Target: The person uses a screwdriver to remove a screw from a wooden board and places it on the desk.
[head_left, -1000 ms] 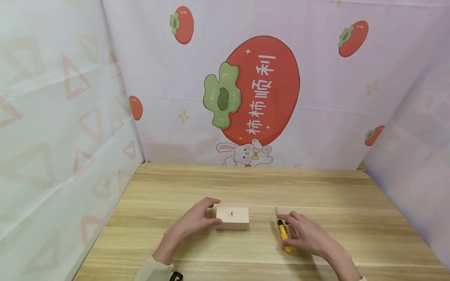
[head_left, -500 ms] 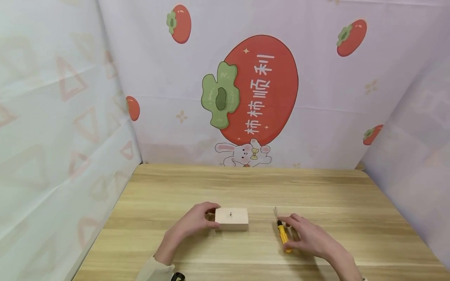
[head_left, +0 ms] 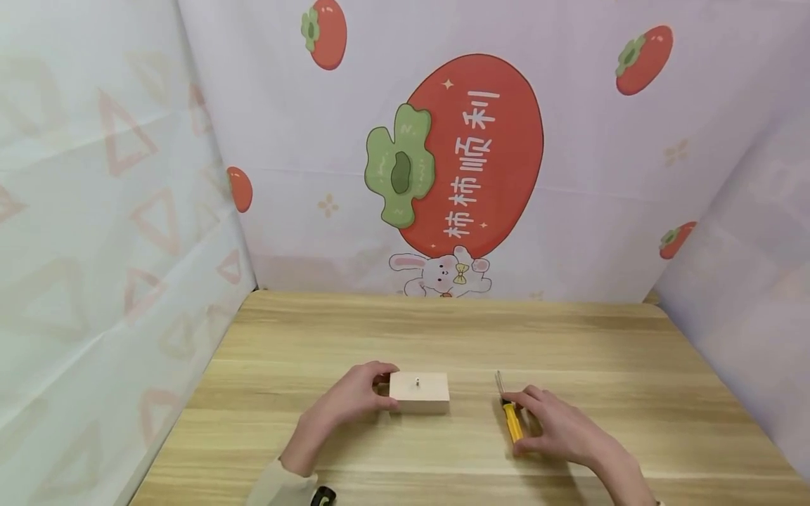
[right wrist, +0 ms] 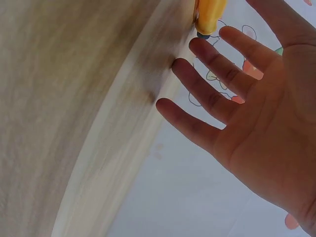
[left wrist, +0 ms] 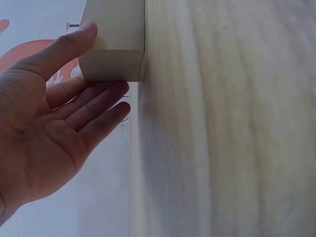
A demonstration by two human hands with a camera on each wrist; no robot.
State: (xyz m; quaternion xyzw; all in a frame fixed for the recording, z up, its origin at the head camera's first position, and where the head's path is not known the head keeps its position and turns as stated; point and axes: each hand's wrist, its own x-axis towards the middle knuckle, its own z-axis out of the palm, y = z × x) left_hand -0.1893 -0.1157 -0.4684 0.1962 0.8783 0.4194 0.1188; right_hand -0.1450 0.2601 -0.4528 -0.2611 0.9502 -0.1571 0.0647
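Observation:
A pale rectangular wooden block (head_left: 419, 400) lies on the table, with a small screw (head_left: 418, 383) sticking up from its top. My left hand (head_left: 346, 399) grips the block's left end, the thumb at the near face and fingers behind. In the left wrist view the screw (left wrist: 72, 25) stands out from the block (left wrist: 111, 65) beside the thumb. A screwdriver (head_left: 512, 422) with a yellow handle lies to the right, its shaft pointing away. My right hand (head_left: 563, 429) spreads around its right side, index finger near the collar, thumb by the handle's end. In the right wrist view the fingers (right wrist: 212, 98) look straight and spread near the yellow handle (right wrist: 211, 17).
The wood-grain table (head_left: 354, 330) meets a patterned back cloth (head_left: 304, 246) printed with persimmons and a rabbit. Cloth walls (head_left: 95, 281) stand at left and right. A black band (head_left: 323, 496) shows near the left sleeve (head_left: 281, 485).
My left fingers have closed in from a loose curve to the block's left end. The right hand has drawn slightly nearer the screwdriver. The block and screwdriver stay in place.

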